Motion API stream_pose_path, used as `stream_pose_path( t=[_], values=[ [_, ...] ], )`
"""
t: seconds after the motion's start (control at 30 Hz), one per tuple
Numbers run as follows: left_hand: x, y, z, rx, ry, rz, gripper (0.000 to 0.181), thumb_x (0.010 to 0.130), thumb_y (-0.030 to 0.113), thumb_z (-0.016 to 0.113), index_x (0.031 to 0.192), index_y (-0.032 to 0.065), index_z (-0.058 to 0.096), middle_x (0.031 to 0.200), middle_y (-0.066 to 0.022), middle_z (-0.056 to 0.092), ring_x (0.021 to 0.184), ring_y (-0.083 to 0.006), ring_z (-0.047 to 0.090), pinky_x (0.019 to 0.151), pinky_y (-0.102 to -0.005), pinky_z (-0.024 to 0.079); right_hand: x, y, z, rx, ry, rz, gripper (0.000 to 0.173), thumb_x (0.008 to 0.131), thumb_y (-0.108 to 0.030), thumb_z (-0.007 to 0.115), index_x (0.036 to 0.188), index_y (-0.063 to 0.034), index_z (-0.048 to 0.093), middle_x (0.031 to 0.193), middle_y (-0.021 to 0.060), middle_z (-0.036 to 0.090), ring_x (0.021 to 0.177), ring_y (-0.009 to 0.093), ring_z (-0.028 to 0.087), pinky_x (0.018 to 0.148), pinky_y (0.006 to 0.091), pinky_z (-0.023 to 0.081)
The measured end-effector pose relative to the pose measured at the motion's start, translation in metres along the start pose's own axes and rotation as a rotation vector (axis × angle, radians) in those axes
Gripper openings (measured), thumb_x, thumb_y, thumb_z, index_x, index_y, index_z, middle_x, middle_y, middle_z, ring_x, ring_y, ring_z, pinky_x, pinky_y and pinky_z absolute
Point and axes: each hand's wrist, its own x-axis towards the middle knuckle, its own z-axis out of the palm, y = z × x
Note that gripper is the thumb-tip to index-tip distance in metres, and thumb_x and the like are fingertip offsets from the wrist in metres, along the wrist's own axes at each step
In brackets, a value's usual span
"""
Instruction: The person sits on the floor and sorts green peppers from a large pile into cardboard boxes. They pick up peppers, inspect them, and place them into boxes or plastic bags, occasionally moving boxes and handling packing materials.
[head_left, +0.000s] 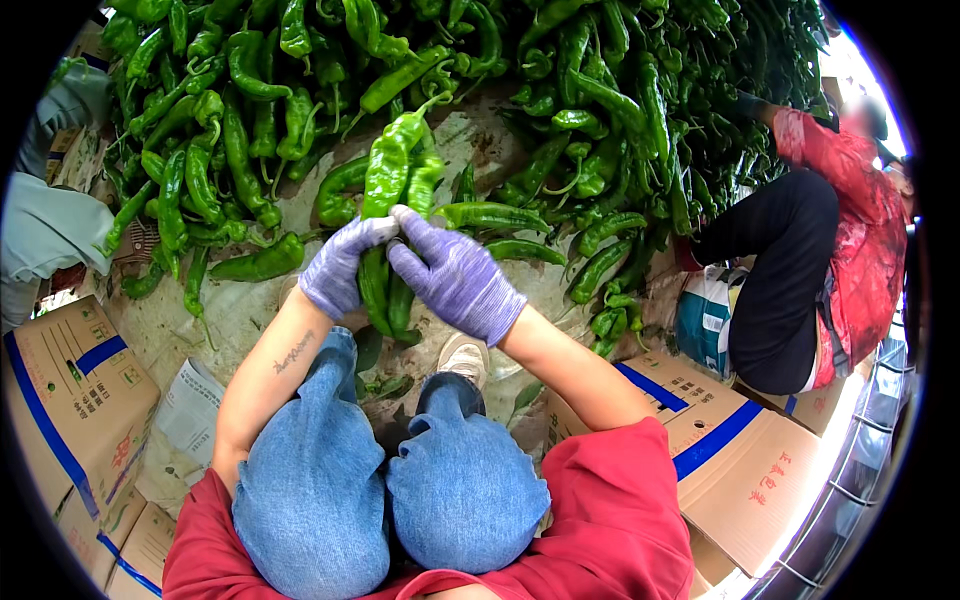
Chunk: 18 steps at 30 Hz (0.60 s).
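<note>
Two long green peppers (388, 166) are held side by side in front of my knees, stems pointing away from me. My left hand (339, 264), in a purple knit glove, grips them from the left. From the right, my right hand (457, 271), gloved the same way, closes its thumb and fingers on them; the fingertips of both hands meet over the peppers. Loose peppers (491, 216) lie just beyond my right hand, and another pepper (262, 259) is on the sheet left of my left hand.
A large heap of green peppers (600, 97) rises ahead. Taped cardboard boxes stand at left (82, 390) and right (720, 442). A person in a red top (847, 225) sits at right beside a teal-and-white bag (705, 319). Printed paper (191, 412) lies on the soiled ground sheet (247, 315).
</note>
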Motion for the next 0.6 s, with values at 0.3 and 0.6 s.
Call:
stream_pose_path(
  t=[0.3,0.6],
  values=[
    [0.003,-0.016,-0.008,-0.086,0.021,0.000,0.051,0.079,0.008,0.069,0.126,0.0032,0.049,0.116,-0.0125,0.060,0.101,-0.0262,0.064,0.090,-0.0430,0.055,-0.050,0.173,-0.009,-0.884,-0.686,0.402,0.045,0.090,-0.019,0.043,0.134,-0.0223,0.050,0.144,0.0041,0.044,0.139,0.024,0.033,0.108,0.0623,0.020],
    [-0.023,0.003,0.024,-0.016,-0.088,0.128,0.057,0.089,0.049,0.061,0.128,0.0094,0.050,0.111,-0.0104,0.063,0.094,-0.0238,0.065,0.082,-0.0404,0.055,0.029,0.089,-0.122,-0.431,-0.513,0.815,0.061,0.077,-0.036,0.075,0.120,-0.0047,0.046,0.097,0.0166,0.065,0.093,0.028,0.066,0.075,0.0394,0.055]
  ],
)
